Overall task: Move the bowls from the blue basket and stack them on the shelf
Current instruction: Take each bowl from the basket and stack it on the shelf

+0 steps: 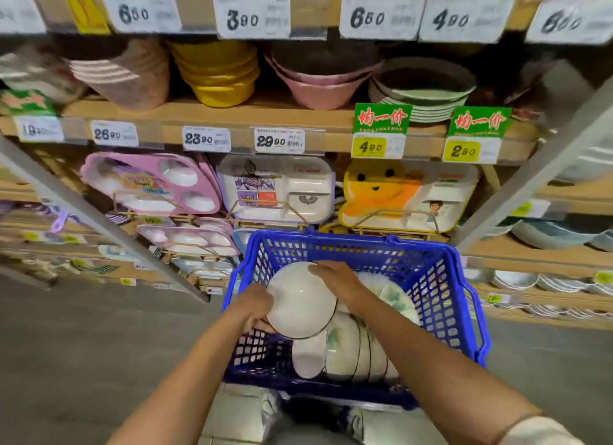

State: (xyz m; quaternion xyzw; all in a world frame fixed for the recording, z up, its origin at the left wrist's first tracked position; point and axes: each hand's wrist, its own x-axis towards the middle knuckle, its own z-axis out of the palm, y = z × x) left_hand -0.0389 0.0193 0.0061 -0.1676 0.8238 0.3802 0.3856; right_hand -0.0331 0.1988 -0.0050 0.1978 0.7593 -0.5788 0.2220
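A blue plastic basket [441,278] stands in front of me with several white bowls inside. One white bowl with a dark rim [300,303] is tilted up, its inside facing me. My left hand [255,307] grips its left edge. My right hand [336,277] holds its upper right rim from above. Under it a row of nested white bowls with green leaf prints [348,351] lies on its side in the basket. More leaf-print bowls [396,295] sit further right.
Wooden shelves [185,111] rise behind the basket, holding stacked yellow bowls [219,72], pink bowls [318,86], green plates [428,96] and children's divided trays [278,187]. White bowls [517,280] stand on a low shelf at the right. Grey metal posts slant at both sides.
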